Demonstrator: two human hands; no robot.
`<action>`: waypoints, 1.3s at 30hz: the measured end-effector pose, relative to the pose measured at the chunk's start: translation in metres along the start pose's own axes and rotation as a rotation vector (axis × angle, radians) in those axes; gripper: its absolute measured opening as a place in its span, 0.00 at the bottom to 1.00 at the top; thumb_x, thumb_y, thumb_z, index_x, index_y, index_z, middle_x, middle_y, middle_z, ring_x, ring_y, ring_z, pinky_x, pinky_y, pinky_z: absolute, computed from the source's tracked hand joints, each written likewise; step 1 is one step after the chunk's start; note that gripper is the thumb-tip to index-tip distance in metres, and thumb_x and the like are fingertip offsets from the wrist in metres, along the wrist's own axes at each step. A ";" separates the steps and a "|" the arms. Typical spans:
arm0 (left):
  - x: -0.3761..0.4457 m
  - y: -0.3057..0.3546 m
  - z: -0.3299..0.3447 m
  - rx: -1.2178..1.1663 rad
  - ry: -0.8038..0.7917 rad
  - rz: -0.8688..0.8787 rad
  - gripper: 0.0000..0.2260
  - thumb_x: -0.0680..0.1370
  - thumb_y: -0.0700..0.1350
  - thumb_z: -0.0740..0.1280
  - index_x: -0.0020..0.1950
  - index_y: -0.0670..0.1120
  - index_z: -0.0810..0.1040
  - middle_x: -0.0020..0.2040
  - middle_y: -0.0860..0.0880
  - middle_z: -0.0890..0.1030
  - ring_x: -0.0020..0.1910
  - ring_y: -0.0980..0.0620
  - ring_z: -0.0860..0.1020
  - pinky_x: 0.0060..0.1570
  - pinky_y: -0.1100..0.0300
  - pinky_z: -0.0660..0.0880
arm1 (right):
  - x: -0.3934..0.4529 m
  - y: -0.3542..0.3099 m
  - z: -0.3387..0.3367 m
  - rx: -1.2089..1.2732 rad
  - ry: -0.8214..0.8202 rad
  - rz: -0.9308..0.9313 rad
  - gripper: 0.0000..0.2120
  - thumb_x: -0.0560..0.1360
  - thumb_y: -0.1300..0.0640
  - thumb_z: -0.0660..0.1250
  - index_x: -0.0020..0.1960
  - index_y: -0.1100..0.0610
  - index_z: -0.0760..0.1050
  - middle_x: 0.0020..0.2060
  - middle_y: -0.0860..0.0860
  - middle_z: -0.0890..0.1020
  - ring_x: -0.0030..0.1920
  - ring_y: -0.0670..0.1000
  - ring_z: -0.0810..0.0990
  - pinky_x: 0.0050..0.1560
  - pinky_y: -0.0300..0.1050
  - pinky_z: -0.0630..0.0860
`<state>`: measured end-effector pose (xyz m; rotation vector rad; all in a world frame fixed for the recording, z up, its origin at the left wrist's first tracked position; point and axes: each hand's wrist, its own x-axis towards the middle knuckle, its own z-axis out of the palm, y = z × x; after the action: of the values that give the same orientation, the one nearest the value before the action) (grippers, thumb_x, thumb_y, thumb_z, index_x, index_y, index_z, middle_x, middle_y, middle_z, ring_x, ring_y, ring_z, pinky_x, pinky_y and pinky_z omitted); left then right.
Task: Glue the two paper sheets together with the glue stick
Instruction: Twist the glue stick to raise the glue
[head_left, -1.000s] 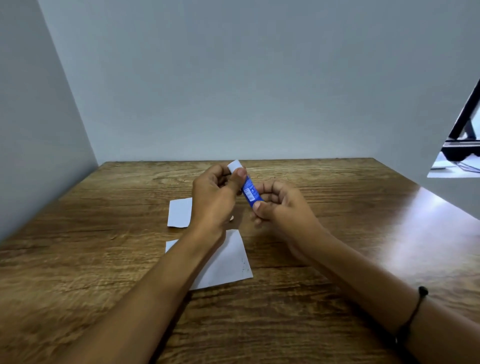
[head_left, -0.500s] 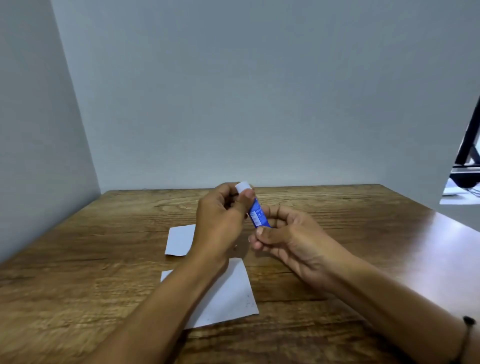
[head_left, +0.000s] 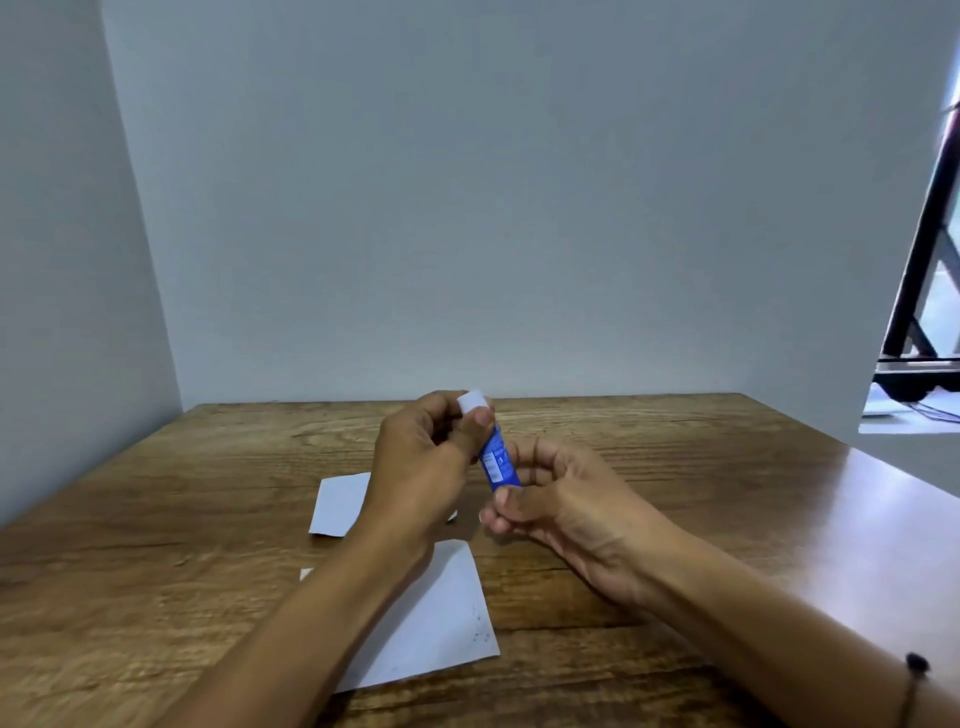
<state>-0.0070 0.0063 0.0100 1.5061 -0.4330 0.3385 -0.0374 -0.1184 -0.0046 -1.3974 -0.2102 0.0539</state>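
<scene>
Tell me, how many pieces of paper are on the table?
2. The far sheet lies beyond the left hand, partly hidden by it; the near sheet lies under the left forearm. More could be hidden under the arms.

Two bare forearms reach into view from the bottom edge, with no sleeves visible on either. The left hand (head_left: 421, 467) and the right hand (head_left: 566, 512) wear no rings or gloves. A thin black cord bracelet with a small round black bead (head_left: 915, 670) circles the right wrist. The fingernails are short and unpainted.
</scene>
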 end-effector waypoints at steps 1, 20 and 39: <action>0.001 0.001 0.000 0.001 -0.008 0.011 0.08 0.75 0.40 0.66 0.37 0.50 0.79 0.30 0.57 0.80 0.30 0.64 0.76 0.33 0.72 0.73 | 0.000 -0.002 -0.001 0.000 -0.002 -0.001 0.11 0.71 0.75 0.62 0.47 0.62 0.75 0.27 0.53 0.80 0.30 0.51 0.80 0.35 0.40 0.79; 0.004 -0.001 0.000 -0.020 -0.051 0.026 0.07 0.74 0.39 0.66 0.37 0.48 0.79 0.29 0.55 0.79 0.27 0.63 0.75 0.29 0.73 0.72 | 0.000 -0.008 -0.003 -0.034 -0.061 0.047 0.11 0.72 0.73 0.62 0.48 0.63 0.78 0.33 0.58 0.81 0.34 0.51 0.82 0.40 0.39 0.81; 0.003 0.001 -0.001 -0.010 -0.047 0.041 0.07 0.74 0.40 0.66 0.38 0.48 0.79 0.32 0.53 0.78 0.28 0.64 0.74 0.31 0.72 0.72 | 0.002 -0.005 -0.002 -0.133 0.005 -0.036 0.10 0.69 0.71 0.68 0.46 0.59 0.78 0.30 0.51 0.78 0.29 0.48 0.76 0.34 0.41 0.75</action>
<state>-0.0043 0.0071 0.0122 1.4989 -0.5023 0.3332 -0.0359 -0.1211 0.0002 -1.5257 -0.2383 0.0072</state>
